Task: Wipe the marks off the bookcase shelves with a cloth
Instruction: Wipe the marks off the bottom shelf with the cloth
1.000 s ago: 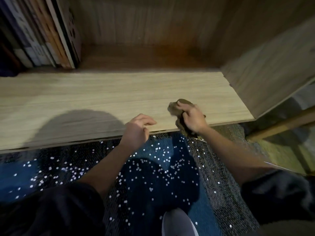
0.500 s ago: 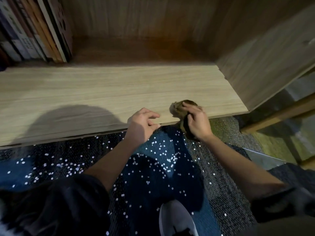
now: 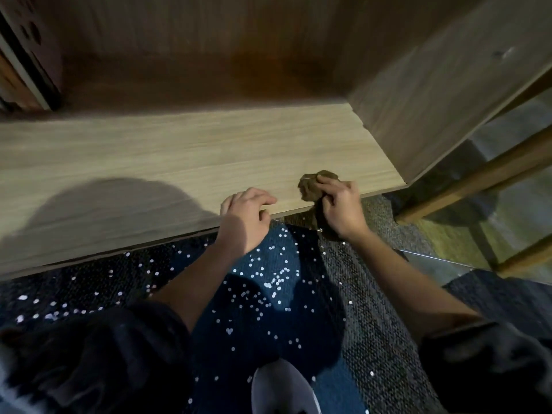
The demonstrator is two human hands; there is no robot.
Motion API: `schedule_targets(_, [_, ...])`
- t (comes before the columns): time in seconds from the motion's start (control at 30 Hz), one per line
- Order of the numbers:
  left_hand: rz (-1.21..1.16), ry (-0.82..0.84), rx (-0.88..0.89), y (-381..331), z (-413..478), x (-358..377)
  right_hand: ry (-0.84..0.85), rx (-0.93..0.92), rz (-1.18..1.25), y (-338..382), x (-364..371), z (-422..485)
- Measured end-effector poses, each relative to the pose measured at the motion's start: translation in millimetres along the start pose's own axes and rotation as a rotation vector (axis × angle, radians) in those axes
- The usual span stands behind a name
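The light wooden shelf [image 3: 167, 156] of the bookcase runs across the middle of the view. My right hand [image 3: 340, 204] is shut on a crumpled brown cloth [image 3: 312, 186] and presses it on the shelf's front edge near the right end; part of the cloth hangs below the edge. My left hand [image 3: 246, 218] rests on the front edge just left of the cloth, fingers curled loosely over the board, holding nothing. No marks are clear on the wood.
The bookcase's right side panel [image 3: 442, 94] rises just right of the cloth. Books [image 3: 21, 70] stand at the far left of the shelf. Below lies a dark blue rug with white speckles [image 3: 268, 294]; a wooden frame [image 3: 478, 180] stands at right.
The view has shifted right, pushing the books to the frame's edge. My right hand with the cloth stays at the shelf's front edge; my left hand has slid slightly closer to it.
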State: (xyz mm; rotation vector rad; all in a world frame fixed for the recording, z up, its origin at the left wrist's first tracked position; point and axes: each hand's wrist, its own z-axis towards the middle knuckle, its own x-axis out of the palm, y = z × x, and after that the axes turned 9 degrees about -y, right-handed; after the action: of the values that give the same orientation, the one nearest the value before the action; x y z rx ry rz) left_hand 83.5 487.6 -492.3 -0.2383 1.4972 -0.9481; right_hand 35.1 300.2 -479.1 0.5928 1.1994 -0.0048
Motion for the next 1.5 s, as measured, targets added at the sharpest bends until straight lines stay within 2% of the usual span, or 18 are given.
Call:
schedule_targets(0.1, [-0.073,-0.047,-0.012,-9.1,8.4,7.7,-0.032,-0.117,0.018,1.8,10.8,-29.1])
schedule_targets(0.2, [-0.145,-0.094,0.004,-13.5,17.5,14.4,0.114,-0.285,0.135,7.0,6.6,-65.3])
schedule_targets(0.27, [-0.147,-0.105,0.011,-12.0,23.2,16.9,0.134,-0.350,0.209,0.3,-3.7,-75.0])
schedule_targets(0.33, [-0.125,-0.103,0.012,-10.7,31.6,19.8,0.047,-0.207,0.227,-19.1,-18.2,-51.1])
schedule_targets(0.43, [-0.026,-0.054,0.033,-12.9,40.6,26.6,-0.131,-0.041,0.061,-62.7,-34.4,14.5])
schedule_targets(0.57, [0.034,-0.062,0.062,-13.4,45.2,35.5,0.041,0.185,-0.164,-96.3,-30.5,64.3])
schedule_targets(0.63, [0.041,-0.080,0.059,-14.0,47.6,39.1,0.017,0.247,-0.203,-81.8,-24.3,60.1])
schedule_targets(0.67, [0.040,-0.093,0.060,-14.8,49.0,40.1,0.001,0.210,-0.185,-66.9,-20.6,53.4])
schedule_targets(0.73, [0.026,-0.114,0.062,-18.2,53.9,42.7,-0.004,0.004,-0.085,-32.2,-8.2,32.2])
schedule_targets(0.8, [-0.006,-0.140,0.054,-20.0,59.1,42.9,0.062,-0.210,0.045,-7.3,1.6,13.0])
schedule_targets(0.83, [-0.013,-0.144,0.051,-20.6,62.1,41.3,0.094,-0.245,0.099,-4.7,1.9,14.3])
schedule_targets(0.9, [0.000,-0.163,0.056,-18.9,71.0,35.1,0.051,-0.196,0.160,-14.3,1.3,41.4])
schedule_targets(0.97, [0.047,-0.175,0.046,-13.9,80.4,27.4,-0.030,-0.075,0.115,-35.6,-1.1,78.9])
schedule_targets(1.07, [0.225,-0.123,0.008,-3.4,97.1,16.6,0.105,0.135,-0.190,-61.3,8.4,115.6])
schedule_targets(1.13, [0.310,-0.069,-0.040,2.1,113.4,10.7,0.167,0.223,-0.266,-61.0,18.8,132.1])
schedule_targets(1.2, [0.353,-0.018,-0.101,6.0,131.2,4.9,0.146,0.289,-0.292,-56.2,23.3,149.1])
schedule_targets(1.33, [0.316,0.145,-0.277,21.2,160.0,-9.9,0.108,0.315,-0.339,-52.8,37.2,192.6])
schedule_targets(1.5, [0.267,0.093,-0.272,32.5,161.3,-5.7,0.112,0.225,-0.305,-40.3,47.3,243.9])
